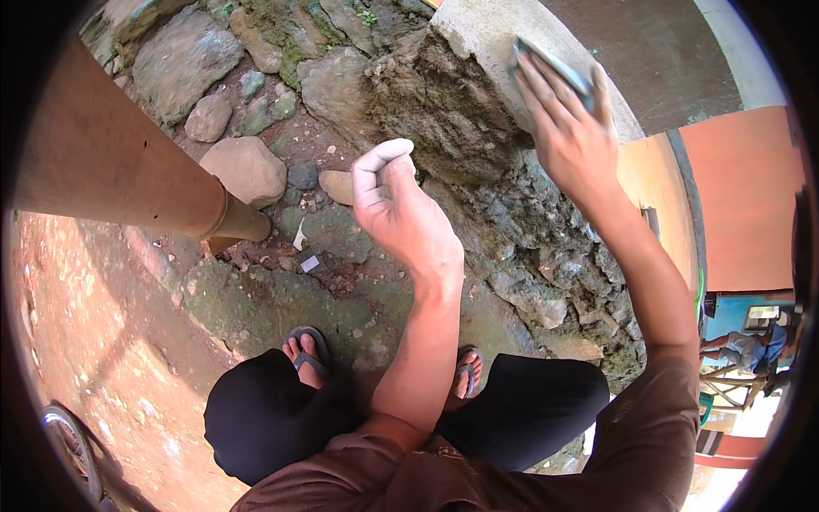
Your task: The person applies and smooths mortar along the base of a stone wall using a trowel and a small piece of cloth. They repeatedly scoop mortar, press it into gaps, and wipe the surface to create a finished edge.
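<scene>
My right hand (573, 135) reaches up to the pale concrete ledge (485, 32) at the top. Under its stretched fingers is a flat, dark grey piece with a lighter edge (559, 71). The fingers lie along it and press it to the ledge top; motion blurs it, so its exact kind is unclear. My left hand (397, 200) hovers in front of the rough stone wall, its fingers curled in toward the thumb and coated whitish. Whatever may be inside that closed hand is hidden.
A thick brown post (128, 162) slants in from the left. Loose rocks (246, 171) lie beside the stone wall (461, 111). My sandalled feet (305, 354) stand on mossy ground. A bicycle wheel (72, 448) shows lower left, and a seated person (755, 346) far right.
</scene>
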